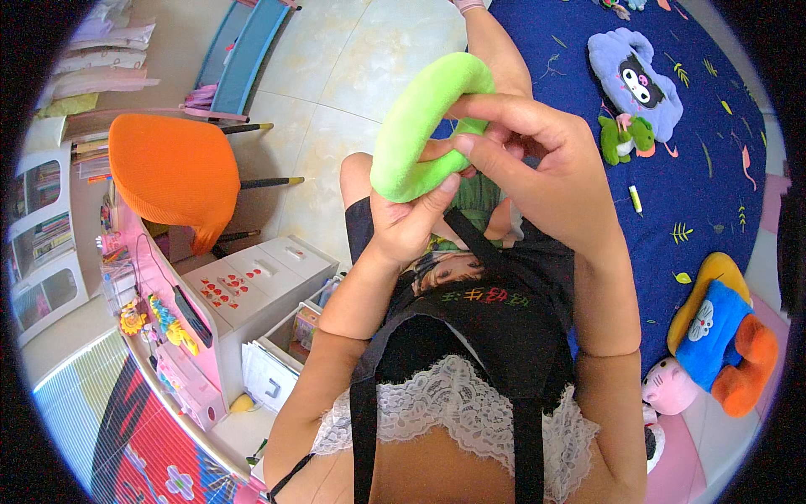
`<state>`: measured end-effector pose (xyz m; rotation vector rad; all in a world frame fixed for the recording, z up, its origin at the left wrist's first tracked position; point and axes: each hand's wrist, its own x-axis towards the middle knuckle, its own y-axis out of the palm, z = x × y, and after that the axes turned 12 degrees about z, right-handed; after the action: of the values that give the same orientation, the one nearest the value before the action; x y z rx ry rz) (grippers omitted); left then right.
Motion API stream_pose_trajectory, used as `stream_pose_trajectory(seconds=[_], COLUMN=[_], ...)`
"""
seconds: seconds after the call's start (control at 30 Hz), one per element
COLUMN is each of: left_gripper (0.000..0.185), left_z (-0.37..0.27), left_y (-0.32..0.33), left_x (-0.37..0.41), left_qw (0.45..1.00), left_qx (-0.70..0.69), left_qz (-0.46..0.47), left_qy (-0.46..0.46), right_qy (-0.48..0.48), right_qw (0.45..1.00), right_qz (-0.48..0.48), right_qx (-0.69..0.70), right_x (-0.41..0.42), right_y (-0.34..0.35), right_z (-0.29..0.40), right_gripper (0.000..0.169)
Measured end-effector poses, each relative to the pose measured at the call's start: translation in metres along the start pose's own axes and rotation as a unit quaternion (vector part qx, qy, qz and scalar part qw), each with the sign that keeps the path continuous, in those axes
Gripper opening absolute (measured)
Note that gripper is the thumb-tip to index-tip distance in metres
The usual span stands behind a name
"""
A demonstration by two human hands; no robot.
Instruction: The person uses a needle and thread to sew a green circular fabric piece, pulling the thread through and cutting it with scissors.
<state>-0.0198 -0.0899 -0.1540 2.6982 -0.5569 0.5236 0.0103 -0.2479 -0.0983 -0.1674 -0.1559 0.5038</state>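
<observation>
A light green plush ring [409, 129] is held up above my lap, tilted, with its opening partly filled by fingers. My left hand [409, 223] grips its lower side from below, thumb along the outer edge. Reaching in from the right, my right hand [548, 157] pinches at the ring's inner edge with thumb and forefinger; its other fingers are partly hidden behind. What exactly lies between those fingertips is too covered to make out. Below the ring, a black apron [485, 321] with a printed picture and coloured writing covers my lap.
To the right, a dark blue bed sheet [661, 208] carries a purple plush cushion [630, 82], a green plush dinosaur [626, 138], a small yellow-green tube [635, 200] and several plush toys [724, 340]. On the left stand an orange chair [176, 173], white drawers [258, 277] and a pink desk [179, 290].
</observation>
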Motion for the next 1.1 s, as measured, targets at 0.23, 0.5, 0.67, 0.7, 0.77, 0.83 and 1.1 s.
stream_pose_trajectory(seconds=[0.23,0.5,0.67,0.7,0.77,0.83,1.1], left_gripper=[0.03,0.049,0.053,0.053,0.052,0.047,0.037], left_z=[0.008,0.003,-0.008,-0.006,-0.001,0.004,0.002], left_y=[-0.008,-0.009,-0.008,-0.009,-0.011,-0.031,-0.053], left_x=[-0.013,-0.009,0.0,0.0,0.001,-0.012,-0.029], left_qw=[0.997,0.992,0.969,0.969,0.966,0.966,0.933], left_qx=[0.068,0.111,0.063,0.045,0.01,0.082,0.257], left_qz=[0.027,-0.008,-0.09,-0.108,-0.145,-0.114,-0.081], left_qy=[-0.039,-0.066,-0.223,-0.219,-0.213,-0.218,-0.236], right_qy=[-0.055,0.023,0.043,0.054,0.066,0.065,0.093], right_qw=[0.99,0.967,0.974,0.979,0.983,0.983,0.972], right_qz=[-0.126,-0.057,-0.077,-0.084,-0.094,-0.1,-0.138], right_qx=[0.016,0.247,0.211,0.177,0.14,0.136,0.166], right_x=[0.004,0.005,0.007,0.008,0.009,0.01,0.001], right_y=[0.008,0.015,0.016,0.015,0.011,0.003,-0.008], right_z=[-0.024,-0.023,-0.036,-0.04,-0.048,-0.053,-0.085], right_gripper=[0.04,0.048,0.051,0.05,0.05,0.05,0.053])
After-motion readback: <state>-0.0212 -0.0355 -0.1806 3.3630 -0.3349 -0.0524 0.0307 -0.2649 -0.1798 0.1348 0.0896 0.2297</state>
